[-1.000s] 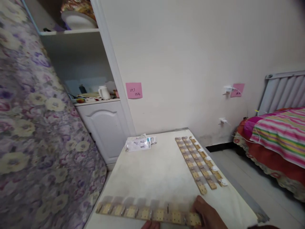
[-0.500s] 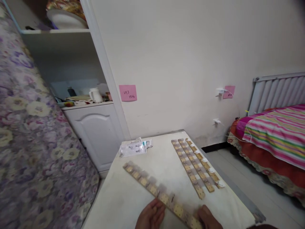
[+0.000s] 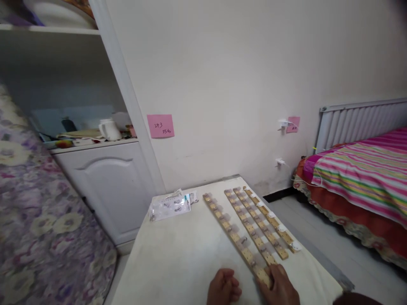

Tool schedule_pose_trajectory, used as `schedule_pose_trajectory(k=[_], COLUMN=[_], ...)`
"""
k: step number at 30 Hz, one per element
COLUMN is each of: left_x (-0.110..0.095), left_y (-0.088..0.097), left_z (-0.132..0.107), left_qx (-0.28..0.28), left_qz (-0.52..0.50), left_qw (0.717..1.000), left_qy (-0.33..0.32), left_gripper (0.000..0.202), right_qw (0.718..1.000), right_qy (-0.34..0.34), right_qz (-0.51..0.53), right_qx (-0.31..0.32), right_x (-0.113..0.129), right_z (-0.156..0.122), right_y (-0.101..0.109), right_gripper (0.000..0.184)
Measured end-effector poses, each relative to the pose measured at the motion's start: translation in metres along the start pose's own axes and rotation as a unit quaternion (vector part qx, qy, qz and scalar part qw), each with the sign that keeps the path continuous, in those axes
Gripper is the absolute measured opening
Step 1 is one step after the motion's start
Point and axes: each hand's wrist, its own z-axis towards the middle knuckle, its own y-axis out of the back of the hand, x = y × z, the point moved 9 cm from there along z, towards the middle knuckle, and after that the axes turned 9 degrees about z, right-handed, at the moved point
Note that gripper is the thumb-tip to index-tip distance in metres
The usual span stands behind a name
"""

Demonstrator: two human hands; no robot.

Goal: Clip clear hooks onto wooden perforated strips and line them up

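My right hand (image 3: 281, 286) grips the near end of a long wooden strip (image 3: 233, 235), its fingers wrapped around that end. Small metal hooks and clear pieces are set along the strip, which slants away from me across the table. To its left, my left hand (image 3: 224, 286) rests low over the table, fingers curled in and apart from the strip, with nothing visible in them. Just right of the held strip lie two similar strips, one in the middle (image 3: 249, 226) and one farther over (image 3: 262, 224). Beyond them is a strip with white round hooks (image 3: 276, 224).
Clear packets with printed cards (image 3: 171, 206) lie at the table's far left corner. The pale tabletop (image 3: 171, 258) stands against a wall. A floral curtain (image 3: 41, 220) and white cabinet (image 3: 108, 190) are at left, a bed (image 3: 359, 186) at right.
The held strip has swung to the right, its far end now near the other strips. My left hand has come away from it and moved right. The view has turned slightly.
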Motion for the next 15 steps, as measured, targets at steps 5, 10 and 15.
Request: schedule_pose_trajectory(k=[5,10,15], left_x=[0.002,0.007,0.012], left_y=[0.002,0.005,0.004], left_z=[0.0,0.003,0.007], left_qx=[0.016,0.012,0.02], left_qz=[0.036,0.069,0.068], left_qw=[0.999,0.997,0.997], left_qy=[-0.03,-0.022,-0.032], left_gripper=[0.04,0.041,0.037], right_qw=[0.998,0.995,0.994], right_qy=[-0.036,-0.05,-0.035], right_qz=[-0.035,-0.073,-0.09], right_qx=[-0.025,-0.038,-0.044], right_x=[0.008,0.018,0.018], right_z=[0.003,0.001,0.0], right_y=[0.008,0.009,0.006], right_gripper=[0.016,0.013,0.01])
